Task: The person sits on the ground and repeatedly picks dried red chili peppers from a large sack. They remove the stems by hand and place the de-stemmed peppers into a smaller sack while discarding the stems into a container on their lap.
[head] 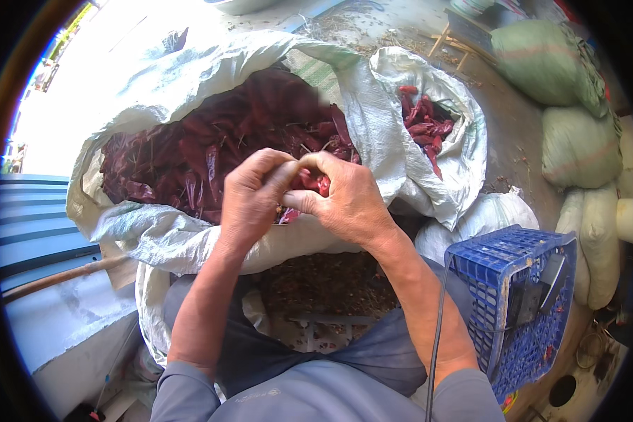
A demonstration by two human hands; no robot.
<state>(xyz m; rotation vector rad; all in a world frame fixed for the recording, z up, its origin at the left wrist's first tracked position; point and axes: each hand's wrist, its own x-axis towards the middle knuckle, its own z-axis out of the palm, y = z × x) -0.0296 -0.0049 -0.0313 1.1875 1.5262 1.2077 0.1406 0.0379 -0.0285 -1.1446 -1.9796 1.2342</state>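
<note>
My left hand [256, 190] and my right hand [345, 195] meet at the fingertips over the near side of a large white woven sack [374, 124]. Curled fingers of the right hand hold dried red chili peppers [316, 182]. With thumb and forefinger together, the left hand pinches at the end of these peppers; the exact pinch point is hidden by the fingers. Inside the sack lies a heap of dark red dried chilies [190, 153], some with pale stems. Just below the fingers another bit of red chili [289, 216] shows.
Right of the big sack, a smaller white sack [472, 132] contains red chilies [427, 124]. A blue plastic crate [475, 295] stands by my right arm, with a black device [525, 303] and cable [438, 337]. Stuffed green sacks [540, 63] lie far right. Debris [327, 279] covers the floor between my legs.
</note>
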